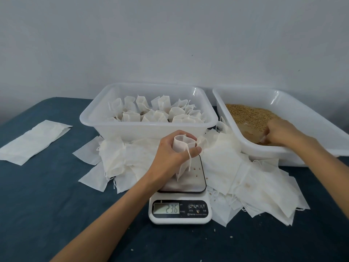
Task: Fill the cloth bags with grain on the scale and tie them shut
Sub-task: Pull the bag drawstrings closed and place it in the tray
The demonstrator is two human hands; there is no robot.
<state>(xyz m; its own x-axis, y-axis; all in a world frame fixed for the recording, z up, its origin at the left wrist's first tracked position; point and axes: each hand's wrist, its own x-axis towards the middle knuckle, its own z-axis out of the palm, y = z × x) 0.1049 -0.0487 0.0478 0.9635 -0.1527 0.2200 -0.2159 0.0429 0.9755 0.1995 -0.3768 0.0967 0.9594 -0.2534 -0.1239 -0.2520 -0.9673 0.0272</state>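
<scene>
White cloth bag [184, 146], mouth open and upright, sits in your left hand [174, 150]; fingers and thumb curl round its neck, and its lower corner hangs onto the steel platform of the scale [180, 203], whose display reads 23.6. A drawstring dangles from the bag mouth toward 6 o'clock. A few loose kernels lie on the platform at 3 o'clock of the bag. Your right hand [281, 132] reaches into the grain [249, 115] in the white tub [294, 99] at 2 o'clock of the scale; its fingertips are buried, so whether they are apart or together cannot be told. Filled bags [156, 111] stand in a second tub [98, 118] at 12 o'clock. Empty bags [245, 178] lie heaped round the scale on the dark blue table [47, 195].
</scene>
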